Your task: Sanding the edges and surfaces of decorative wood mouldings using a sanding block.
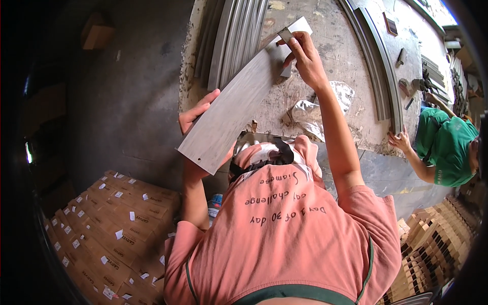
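— What is over the worktable [333,53]?
— A long grey board [229,112], its near end jutting past the edge.
— And the hands?
— The left hand [198,111] holds the near end from beneath; the right hand [304,57] pinches a small flat piece [285,34] at the far end.
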The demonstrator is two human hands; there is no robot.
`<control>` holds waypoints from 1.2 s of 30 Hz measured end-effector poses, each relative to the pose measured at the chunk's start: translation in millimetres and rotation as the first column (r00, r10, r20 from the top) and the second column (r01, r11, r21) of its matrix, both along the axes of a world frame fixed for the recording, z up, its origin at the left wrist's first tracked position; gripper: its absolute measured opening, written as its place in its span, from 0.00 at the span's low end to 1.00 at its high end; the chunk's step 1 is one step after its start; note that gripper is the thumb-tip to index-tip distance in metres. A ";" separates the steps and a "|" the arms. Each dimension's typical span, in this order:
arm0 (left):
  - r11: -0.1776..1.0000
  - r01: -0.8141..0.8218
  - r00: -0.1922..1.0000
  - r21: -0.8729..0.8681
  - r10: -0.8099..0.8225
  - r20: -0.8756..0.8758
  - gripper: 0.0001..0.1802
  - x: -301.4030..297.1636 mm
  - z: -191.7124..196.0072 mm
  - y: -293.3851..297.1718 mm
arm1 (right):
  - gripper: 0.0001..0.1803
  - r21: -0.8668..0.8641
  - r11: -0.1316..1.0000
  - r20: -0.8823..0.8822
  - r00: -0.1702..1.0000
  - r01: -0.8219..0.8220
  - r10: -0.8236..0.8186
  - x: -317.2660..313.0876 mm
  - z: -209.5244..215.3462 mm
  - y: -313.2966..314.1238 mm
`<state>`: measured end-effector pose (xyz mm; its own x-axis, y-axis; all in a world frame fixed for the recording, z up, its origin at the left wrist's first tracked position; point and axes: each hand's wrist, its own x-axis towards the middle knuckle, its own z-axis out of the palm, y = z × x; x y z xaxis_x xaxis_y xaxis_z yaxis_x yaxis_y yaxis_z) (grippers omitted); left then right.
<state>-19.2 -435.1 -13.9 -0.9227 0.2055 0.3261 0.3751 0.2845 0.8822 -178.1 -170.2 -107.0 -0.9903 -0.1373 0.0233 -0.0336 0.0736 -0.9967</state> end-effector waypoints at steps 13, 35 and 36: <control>0.999 -0.029 0.999 -0.029 0.029 -0.015 0.44 -2.7 -2.9 2.6 | 0.15 -0.246 0.962 0.142 0.986 0.123 -0.090 12.1 -10.5 18.5; 0.963 0.153 0.957 -0.223 -0.201 -0.209 0.40 -60.4 51.3 16.4 | 0.21 0.155 0.864 0.413 0.763 0.479 -0.498 186.7 -92.5 105.3; 0.964 0.154 0.951 -0.218 -0.204 -0.233 0.39 -63.4 51.4 17.1 | 0.22 0.322 0.844 0.310 0.794 0.429 -0.522 193.1 -93.4 106.8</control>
